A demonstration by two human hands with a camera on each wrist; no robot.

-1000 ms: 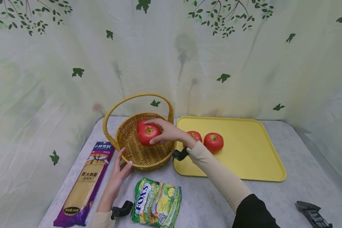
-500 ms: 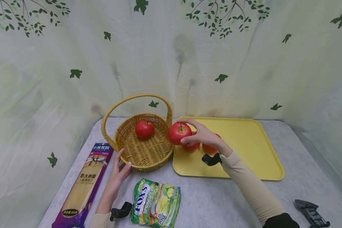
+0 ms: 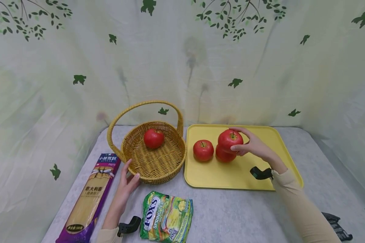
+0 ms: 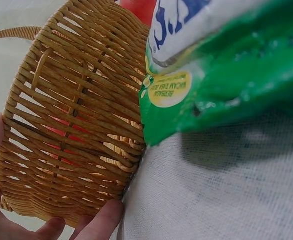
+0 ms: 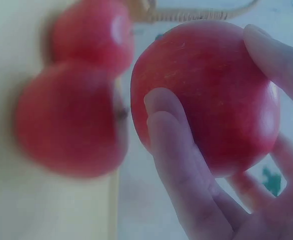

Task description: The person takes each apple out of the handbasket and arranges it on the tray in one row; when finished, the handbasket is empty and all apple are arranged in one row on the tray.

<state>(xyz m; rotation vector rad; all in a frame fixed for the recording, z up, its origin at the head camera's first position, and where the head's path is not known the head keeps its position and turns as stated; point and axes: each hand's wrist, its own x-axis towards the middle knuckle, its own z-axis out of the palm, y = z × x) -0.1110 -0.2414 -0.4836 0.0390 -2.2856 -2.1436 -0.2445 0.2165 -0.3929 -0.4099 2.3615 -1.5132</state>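
Observation:
A red apple (image 3: 230,141) is gripped in my right hand (image 3: 255,145), thumb and fingers around it. In the head view it overlaps another apple (image 3: 225,156) on the yellow tray (image 3: 261,175); a third apple (image 3: 203,150) lies to its left. My left hand (image 3: 126,187) touches the near left side of the round wicker basket (image 3: 153,168), its fingers spread along the outer wall. In the left wrist view, fingertips (image 4: 109,217) lie against the woven side (image 4: 76,115). Inside the basket sits one apple (image 3: 153,138).
To the left lies a long purple pasta pack (image 3: 91,195). A green Fox's candy bag (image 3: 167,216) is in front of the basket. The basket's tall handle (image 3: 146,103) arches over it. A black object (image 3: 337,226) is at the right front, partly behind the right sleeve. Patterned cloth (image 3: 261,67) hangs behind the table.
My right hand has carried the apple rightward from over the basket to above the apples on the tray. My left hand stays at the basket.

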